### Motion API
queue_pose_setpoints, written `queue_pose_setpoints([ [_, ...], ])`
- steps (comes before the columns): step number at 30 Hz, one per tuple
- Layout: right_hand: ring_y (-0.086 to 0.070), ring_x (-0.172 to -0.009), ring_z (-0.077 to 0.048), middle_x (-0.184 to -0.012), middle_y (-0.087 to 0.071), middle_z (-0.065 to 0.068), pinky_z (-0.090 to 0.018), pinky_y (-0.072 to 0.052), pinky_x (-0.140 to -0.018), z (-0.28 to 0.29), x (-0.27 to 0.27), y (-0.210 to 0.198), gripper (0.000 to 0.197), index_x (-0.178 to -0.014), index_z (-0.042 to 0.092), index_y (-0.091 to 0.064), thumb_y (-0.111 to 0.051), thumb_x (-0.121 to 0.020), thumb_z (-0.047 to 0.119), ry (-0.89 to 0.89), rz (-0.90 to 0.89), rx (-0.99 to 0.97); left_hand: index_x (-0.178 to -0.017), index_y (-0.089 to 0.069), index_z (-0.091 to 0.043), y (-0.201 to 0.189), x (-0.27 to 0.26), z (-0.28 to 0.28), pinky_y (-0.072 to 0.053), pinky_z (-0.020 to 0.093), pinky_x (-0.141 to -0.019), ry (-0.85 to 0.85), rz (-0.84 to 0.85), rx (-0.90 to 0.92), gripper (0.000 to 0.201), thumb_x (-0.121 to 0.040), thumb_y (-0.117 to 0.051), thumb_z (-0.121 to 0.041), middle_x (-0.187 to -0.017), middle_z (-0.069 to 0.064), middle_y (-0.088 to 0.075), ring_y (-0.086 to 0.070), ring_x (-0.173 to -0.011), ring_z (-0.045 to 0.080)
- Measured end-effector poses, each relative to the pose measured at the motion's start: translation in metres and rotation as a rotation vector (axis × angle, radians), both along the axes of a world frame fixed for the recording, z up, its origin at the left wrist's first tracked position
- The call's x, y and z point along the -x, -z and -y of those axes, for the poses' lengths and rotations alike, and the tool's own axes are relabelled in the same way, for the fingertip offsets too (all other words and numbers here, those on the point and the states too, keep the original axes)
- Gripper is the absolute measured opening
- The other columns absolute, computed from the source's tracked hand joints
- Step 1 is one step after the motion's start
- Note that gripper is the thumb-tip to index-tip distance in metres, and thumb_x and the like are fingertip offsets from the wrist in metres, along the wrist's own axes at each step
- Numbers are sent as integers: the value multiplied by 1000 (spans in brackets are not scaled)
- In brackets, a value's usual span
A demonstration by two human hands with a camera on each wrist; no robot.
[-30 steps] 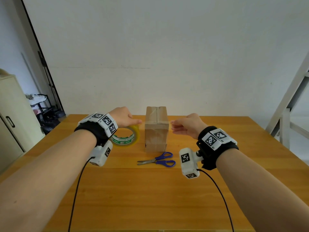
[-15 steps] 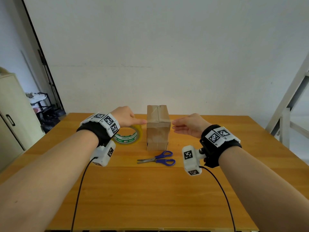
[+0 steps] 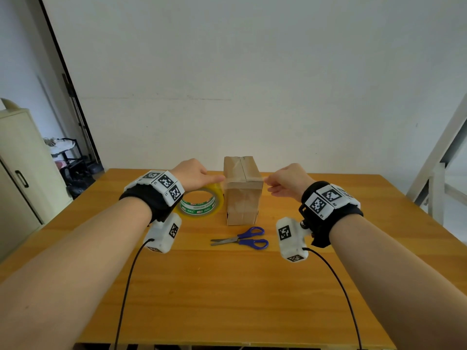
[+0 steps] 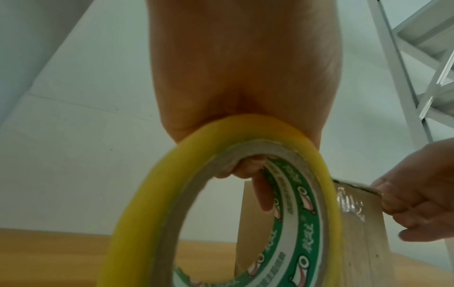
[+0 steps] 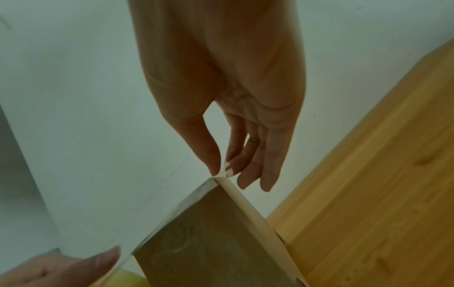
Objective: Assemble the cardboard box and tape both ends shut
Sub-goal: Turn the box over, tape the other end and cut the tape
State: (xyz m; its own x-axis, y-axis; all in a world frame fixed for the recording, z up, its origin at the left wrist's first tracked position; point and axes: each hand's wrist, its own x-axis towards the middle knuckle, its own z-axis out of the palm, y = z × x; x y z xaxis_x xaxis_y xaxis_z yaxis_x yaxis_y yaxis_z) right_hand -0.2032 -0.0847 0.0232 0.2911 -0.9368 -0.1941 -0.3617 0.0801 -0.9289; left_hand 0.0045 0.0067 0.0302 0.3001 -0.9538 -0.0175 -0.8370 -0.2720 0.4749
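1. Left hand (image 3: 193, 173): fingers curl through the core of the tape roll (image 3: 202, 203) and grip it. The roll hangs tilted, just left of the box. An extended fingertip reaches the box's upper left edge; contact cannot be confirmed.
2. Cardboard box (image 3: 242, 190): stands on end on the surface (image 3: 227, 286), long axis vertical, between the two hands. Top flaps are closed, with glossy tape across the seam.
3. Right hand (image 3: 286, 181): thumb and forefinger pinch something thin at the box's top right corner, probably a tape end; the other fingers hang loosely curled.
4. Key relation: the box top lies level with both hands and about equally near each.
5. Scissors (image 3: 241, 240) lie on the surface in front of the box, untouched.
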Motion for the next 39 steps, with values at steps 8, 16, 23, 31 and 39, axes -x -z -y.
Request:
queue_pose_setpoints([
  [8, -63, -82, -26, -88, -61, -13, -41, -55, -84, 8, 15, -3, 15, -100, 2, -57, -59, -85, 5, 8, -168, 190, -43, -27, -17, -1, 11, 1, -20, 25, -47, -41, 28, 10, 62, -80, -63, -52, -43, -2, -21, -20, -39, 14],
  [16, -37, -137, -17, -149, -41, 1, -26, -28, -109, -30, -21, -14, 53, -138, 18, -46, -44, -87, 5, -563, -471, 794, -52, -36, -12, -3, 11, -1, -25, 30, -52, -123, -73, 16, 42, -87, -52, -26, -55, 3, -36, -33, -51, 18],
  [23, -22, -144, -16, -160, -8, 9, -36, -25, -116, -29, -31, 5, 68, -151, 24, -13, -39, -90, 10, -786, -859, 812, -106, -65, 0, -3, -2, -6, -34, 27, -83, 20, -147, 27, 23, -85, -56, -4, -111, 12, -59, -49, -102, 21],
  [31, -29, -141, -17, -159, -13, 9, -31, -29, -113, -27, -28, 6, 67, -151, 22, -15, -40, -91, 9, -797, -824, 860, -117, -64, -3, -6, -10, -10, -34, 28, -99, 33, -120, -2, 32, -86, -63, -14, -127, 12, -60, -50, -122, 25],
  [39, -34, -139, -19, -158, -18, 11, -32, -32, -110, -23, -26, 3, 65, -148, 26, -24, -44, -90, 7, -773, -764, 803, -114, -64, -13, 8, -13, -12, -35, 26, -89, 75, -110, -32, 27, -87, -61, -15, -126, 7, -55, -49, -117, 21],
])
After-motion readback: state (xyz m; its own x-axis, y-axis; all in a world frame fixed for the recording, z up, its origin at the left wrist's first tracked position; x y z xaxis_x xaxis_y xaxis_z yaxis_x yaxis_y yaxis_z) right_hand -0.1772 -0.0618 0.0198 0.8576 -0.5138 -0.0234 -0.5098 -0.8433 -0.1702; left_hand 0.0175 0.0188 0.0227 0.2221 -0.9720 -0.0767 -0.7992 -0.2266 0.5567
